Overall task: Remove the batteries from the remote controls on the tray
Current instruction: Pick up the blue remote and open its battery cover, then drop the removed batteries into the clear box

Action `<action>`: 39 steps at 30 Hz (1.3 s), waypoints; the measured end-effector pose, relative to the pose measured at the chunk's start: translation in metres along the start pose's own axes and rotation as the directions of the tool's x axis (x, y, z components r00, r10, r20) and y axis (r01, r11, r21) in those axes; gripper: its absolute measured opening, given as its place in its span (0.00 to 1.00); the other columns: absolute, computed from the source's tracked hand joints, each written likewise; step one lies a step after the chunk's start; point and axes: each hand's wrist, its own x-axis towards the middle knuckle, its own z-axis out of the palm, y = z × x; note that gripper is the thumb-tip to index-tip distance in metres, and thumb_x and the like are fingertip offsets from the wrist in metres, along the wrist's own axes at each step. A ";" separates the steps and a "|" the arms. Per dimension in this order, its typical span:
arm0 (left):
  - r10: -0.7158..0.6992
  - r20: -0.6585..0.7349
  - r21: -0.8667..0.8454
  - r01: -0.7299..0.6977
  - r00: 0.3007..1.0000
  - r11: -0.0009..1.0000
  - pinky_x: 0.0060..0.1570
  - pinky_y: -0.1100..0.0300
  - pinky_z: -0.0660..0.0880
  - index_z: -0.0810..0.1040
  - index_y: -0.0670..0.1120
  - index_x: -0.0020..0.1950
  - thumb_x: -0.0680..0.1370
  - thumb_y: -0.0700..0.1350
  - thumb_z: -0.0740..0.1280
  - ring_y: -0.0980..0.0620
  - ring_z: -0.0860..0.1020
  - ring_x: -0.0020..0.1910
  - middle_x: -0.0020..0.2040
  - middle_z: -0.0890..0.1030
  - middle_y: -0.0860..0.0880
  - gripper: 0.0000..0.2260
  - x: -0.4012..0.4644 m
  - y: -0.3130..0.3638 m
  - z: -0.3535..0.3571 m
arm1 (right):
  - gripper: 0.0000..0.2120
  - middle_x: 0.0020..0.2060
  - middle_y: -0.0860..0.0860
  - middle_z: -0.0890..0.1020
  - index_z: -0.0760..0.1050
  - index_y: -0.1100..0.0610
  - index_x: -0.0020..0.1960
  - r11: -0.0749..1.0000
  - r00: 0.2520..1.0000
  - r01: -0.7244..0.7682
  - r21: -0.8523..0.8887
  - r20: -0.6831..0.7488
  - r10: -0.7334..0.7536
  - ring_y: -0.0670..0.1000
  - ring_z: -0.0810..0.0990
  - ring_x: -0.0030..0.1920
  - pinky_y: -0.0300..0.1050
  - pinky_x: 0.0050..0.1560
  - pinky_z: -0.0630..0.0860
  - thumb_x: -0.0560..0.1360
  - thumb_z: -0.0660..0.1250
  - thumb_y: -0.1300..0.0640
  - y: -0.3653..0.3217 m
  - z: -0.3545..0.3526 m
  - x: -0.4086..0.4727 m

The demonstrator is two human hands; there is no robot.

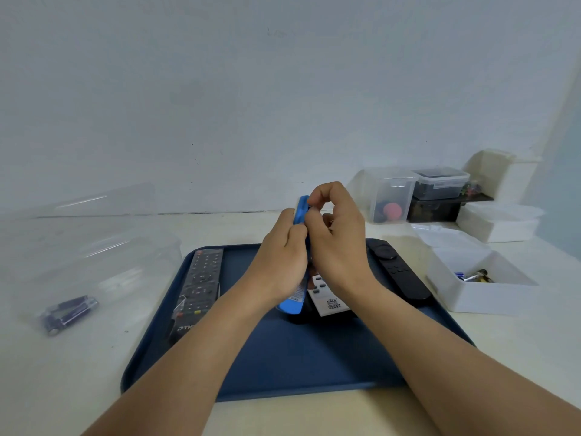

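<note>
A blue remote (300,212) is held upright above the dark blue tray (314,357). My left hand (279,262) grips its body from the left. My right hand (336,237) has its fingers curled against the remote's upper part; what they pinch is hidden. On the tray lie a long grey remote (198,284) at the left, a white remote (327,297) partly under my hands, and a black remote (399,272) at the right edge.
A clear plastic bag with purple batteries (69,313) lies on the table at the left. A white open box (478,278) holding batteries stands right of the tray. Several plastic containers (440,190) line the back right by the wall.
</note>
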 end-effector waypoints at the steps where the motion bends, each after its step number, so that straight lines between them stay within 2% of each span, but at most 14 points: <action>1: 0.004 -0.003 -0.006 -0.004 1.000 1.000 0.26 0.72 0.66 0.69 0.45 0.48 0.84 0.38 0.50 0.63 0.69 0.26 0.38 0.70 0.50 0.10 0.000 0.000 0.001 | 0.12 0.41 0.51 0.78 0.70 0.46 0.44 1.000 1.000 -0.017 0.022 -0.006 0.017 0.51 0.73 0.34 0.44 0.34 0.72 0.73 0.58 0.63 0.001 0.000 0.000; 3: -0.010 0.006 -0.025 0.010 1.000 1.000 0.27 0.71 0.69 0.70 0.45 0.50 0.85 0.39 0.50 0.64 0.71 0.27 0.40 0.73 0.48 0.11 0.001 -0.001 0.004 | 0.12 0.40 0.54 0.77 0.70 0.46 0.43 0.997 0.998 -0.057 0.056 -0.030 0.059 0.52 0.73 0.35 0.45 0.34 0.71 0.73 0.58 0.64 0.003 0.000 0.001; 8: -0.081 0.043 -0.102 0.085 0.996 0.991 0.25 0.66 0.72 0.70 0.37 0.60 0.85 0.41 0.51 0.60 0.72 0.25 0.41 0.73 0.44 0.11 0.005 0.000 0.008 | 0.14 0.38 0.46 0.74 0.71 0.48 0.45 0.973 0.977 -0.186 0.135 -0.076 0.197 0.51 0.75 0.36 0.48 0.34 0.74 0.76 0.58 0.67 0.006 -0.007 0.005; 12: -0.139 0.061 -0.260 0.150 0.988 0.954 0.24 0.59 0.73 0.68 0.42 0.53 0.86 0.42 0.51 0.50 0.74 0.25 0.39 0.74 0.40 0.08 0.005 0.001 0.012 | 0.13 0.41 0.48 0.74 0.74 0.48 0.46 0.958 0.951 -0.263 0.117 -0.135 0.278 0.51 0.75 0.34 0.49 0.33 0.75 0.76 0.60 0.66 0.006 -0.012 0.012; 15: -0.210 0.087 -0.366 0.227 0.974 0.902 0.25 0.58 0.74 0.68 0.45 0.52 0.86 0.44 0.53 0.48 0.74 0.27 0.39 0.77 0.41 0.07 0.005 0.000 0.016 | 0.12 0.32 0.49 0.75 0.78 0.54 0.44 0.943 0.918 -0.312 0.115 -0.221 0.330 0.46 0.69 0.26 0.42 0.29 0.69 0.76 0.60 0.67 -0.011 -0.048 0.030; 17: -0.212 0.121 -0.399 0.243 0.970 0.884 0.29 0.54 0.75 0.68 0.46 0.50 0.86 0.45 0.54 0.46 0.75 0.30 0.40 0.78 0.41 0.08 0.004 -0.002 0.019 | 0.13 0.29 0.49 0.75 0.80 0.55 0.42 0.937 0.925 -0.340 -0.077 -0.209 0.318 0.46 0.70 0.24 0.39 0.26 0.66 0.76 0.59 0.67 -0.023 -0.096 0.043; 19: -0.205 0.139 -0.400 0.244 0.969 0.883 0.32 0.53 0.75 0.69 0.46 0.49 0.86 0.46 0.55 0.46 0.76 0.31 0.40 0.79 0.42 0.08 0.003 -0.005 0.023 | 0.14 0.31 0.53 0.76 0.81 0.57 0.43 0.863 0.931 -0.364 -0.350 -0.147 0.333 0.50 0.74 0.27 0.40 0.25 0.66 0.74 0.58 0.67 -0.027 -0.145 0.050; 22: -0.194 0.139 -0.384 0.233 0.971 0.894 0.32 0.52 0.76 0.70 0.46 0.51 0.86 0.46 0.54 0.46 0.76 0.31 0.38 0.80 0.43 0.08 0.004 -0.006 0.025 | 0.16 0.35 0.57 0.79 0.81 0.64 0.50 0.591 0.882 -0.373 -0.715 -0.075 0.465 0.56 0.77 0.32 0.42 0.28 0.70 0.76 0.54 0.68 -0.010 -0.182 0.054; 24: -0.193 0.136 -0.384 0.231 0.972 0.894 0.33 0.52 0.76 0.70 0.46 0.52 0.86 0.46 0.54 0.46 0.76 0.30 0.38 0.80 0.43 0.08 0.004 -0.006 0.026 | 0.17 0.39 0.56 0.80 0.80 0.62 0.55 0.459 0.828 -0.309 -0.833 0.002 0.560 0.57 0.78 0.36 0.45 0.33 0.75 0.77 0.53 0.68 0.003 -0.192 0.054; 26: -0.199 0.129 -0.394 0.234 0.972 0.889 0.32 0.52 0.76 0.70 0.46 0.52 0.86 0.46 0.54 0.47 0.77 0.29 0.39 0.80 0.42 0.08 0.003 -0.006 0.025 | 0.20 0.49 0.55 0.82 0.79 0.57 0.60 0.409 0.786 -0.218 -0.886 0.089 0.612 0.54 0.78 0.45 0.44 0.42 0.76 0.77 0.54 0.68 0.009 -0.198 0.054; 29: -0.205 0.102 -0.392 0.229 0.973 0.891 0.28 0.55 0.76 0.70 0.45 0.53 0.86 0.45 0.54 0.48 0.76 0.27 0.39 0.79 0.41 0.08 0.002 -0.005 0.021 | 0.16 0.52 0.52 0.83 0.81 0.56 0.57 0.464 0.882 -0.131 -0.876 0.111 0.458 0.52 0.78 0.51 0.43 0.51 0.72 0.76 0.60 0.67 -0.005 -0.201 0.056; 32: -0.216 0.095 -0.397 0.236 0.972 0.887 0.29 0.55 0.75 0.70 0.46 0.53 0.86 0.45 0.54 0.47 0.75 0.29 0.39 0.79 0.41 0.07 0.003 -0.005 0.016 | 0.13 0.46 0.50 0.84 0.82 0.56 0.54 0.635 0.975 -0.071 -0.769 0.081 0.208 0.51 0.80 0.45 0.44 0.46 0.75 0.76 0.62 0.66 -0.029 -0.179 0.048; 35: -0.199 0.044 -0.379 0.201 0.979 0.903 0.28 0.57 0.72 0.73 0.48 0.52 0.85 0.48 0.58 0.49 0.74 0.30 0.41 0.77 0.42 0.07 0.002 -0.004 0.004 | 0.11 0.38 0.54 0.85 0.83 0.57 0.49 0.881 0.937 -0.094 -0.464 0.259 0.236 0.53 0.85 0.40 0.48 0.46 0.83 0.76 0.63 0.66 -0.048 -0.120 0.028; 39: -0.213 -0.136 -0.375 0.149 0.967 0.915 0.27 0.58 0.67 0.76 0.49 0.50 0.82 0.47 0.66 0.51 0.69 0.28 0.38 0.73 0.45 0.03 -0.002 0.003 -0.036 | 0.10 0.37 0.48 0.84 0.83 0.55 0.48 0.913 0.895 0.071 -0.402 0.429 0.120 0.45 0.82 0.38 0.34 0.42 0.78 0.74 0.65 0.66 -0.049 -0.039 0.010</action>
